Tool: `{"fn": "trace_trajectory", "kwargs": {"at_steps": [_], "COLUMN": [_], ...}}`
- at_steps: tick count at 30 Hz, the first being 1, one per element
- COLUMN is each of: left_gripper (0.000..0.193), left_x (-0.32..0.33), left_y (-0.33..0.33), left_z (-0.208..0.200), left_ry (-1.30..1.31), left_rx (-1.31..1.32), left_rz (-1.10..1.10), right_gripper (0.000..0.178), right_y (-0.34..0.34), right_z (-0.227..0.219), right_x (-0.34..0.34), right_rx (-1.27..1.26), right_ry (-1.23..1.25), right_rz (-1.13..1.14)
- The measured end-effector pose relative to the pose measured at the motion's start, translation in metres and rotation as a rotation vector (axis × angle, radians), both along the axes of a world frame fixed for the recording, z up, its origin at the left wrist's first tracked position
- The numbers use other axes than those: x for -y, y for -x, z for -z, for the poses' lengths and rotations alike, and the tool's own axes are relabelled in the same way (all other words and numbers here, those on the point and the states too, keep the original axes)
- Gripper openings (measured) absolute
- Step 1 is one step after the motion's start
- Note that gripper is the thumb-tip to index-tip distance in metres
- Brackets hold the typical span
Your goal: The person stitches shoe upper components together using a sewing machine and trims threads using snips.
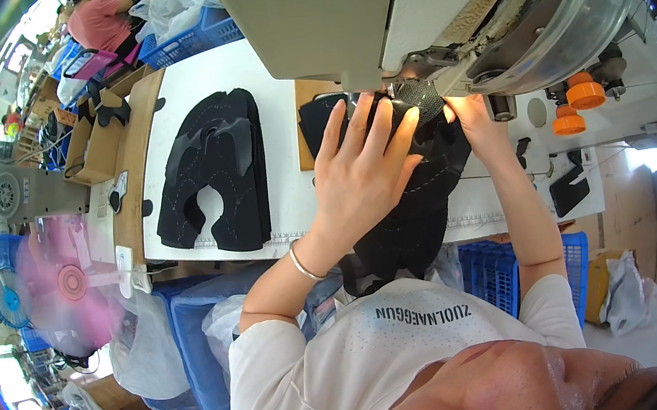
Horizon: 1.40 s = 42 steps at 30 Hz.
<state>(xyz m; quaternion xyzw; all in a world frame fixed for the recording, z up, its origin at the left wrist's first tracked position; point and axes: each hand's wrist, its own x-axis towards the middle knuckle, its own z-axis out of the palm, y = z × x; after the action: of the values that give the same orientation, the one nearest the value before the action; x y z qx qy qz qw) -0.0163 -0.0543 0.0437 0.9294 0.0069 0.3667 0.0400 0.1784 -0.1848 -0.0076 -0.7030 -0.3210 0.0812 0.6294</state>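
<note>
A black shoe upper point(425, 202) with pale dashed lines lies under the head of a sewing machine point(323, 19) and hangs over the table's near edge. My left hand point(362, 177) rests on it with fingers spread. At the upper's right edge, my right hand point(483, 124) pinches it between thumb and fingers, close to a grey mesh patch point(420, 99) lit by the machine's lamp. The needle area is mostly hidden. To the left, a stack of similar black uppers point(246, 154) with horseshoe-shaped openings lies on the white table point(269, 74).
Orange knobs point(584, 91) sit on the machine's right side. A black bracket point(570, 190) lies at the table's right. Left of the table are a pink fan point(70, 283) and a cardboard box point(87, 151). Blue crates point(490, 271) stand below; another person point(101, 24) sits far left.
</note>
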Motion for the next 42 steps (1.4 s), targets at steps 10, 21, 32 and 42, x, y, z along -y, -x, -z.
{"fn": "trace_trajectory", "kwargs": {"at_steps": [10,21,32,42], "left_gripper": [0.036,0.033,0.015,0.041], "left_x": [-0.01,-0.035,-0.062,-0.056], "left_y": [-0.002,-0.006,-0.022,-0.011], "left_z": [0.004,0.003,0.003,0.03], "left_ry": [-0.083,-0.059,0.356,0.205], "left_rx": [0.058,0.166,0.107,0.158], "left_rz": [-0.038,0.062,0.213,0.183], "right_gripper": [0.012,0.017,0.019,0.027], "right_y": [0.035,0.084,0.091,0.08], "right_z": [-0.027,-0.028,-0.023,-0.015], "right_x": [0.0,0.001,-0.012,-0.01], "right_rx": [-0.088,-0.122,0.074,0.42], "right_ry": [-0.106,-0.175,-0.123,-0.023], "right_rz": [-0.057,-0.022,0.084,0.203]}}
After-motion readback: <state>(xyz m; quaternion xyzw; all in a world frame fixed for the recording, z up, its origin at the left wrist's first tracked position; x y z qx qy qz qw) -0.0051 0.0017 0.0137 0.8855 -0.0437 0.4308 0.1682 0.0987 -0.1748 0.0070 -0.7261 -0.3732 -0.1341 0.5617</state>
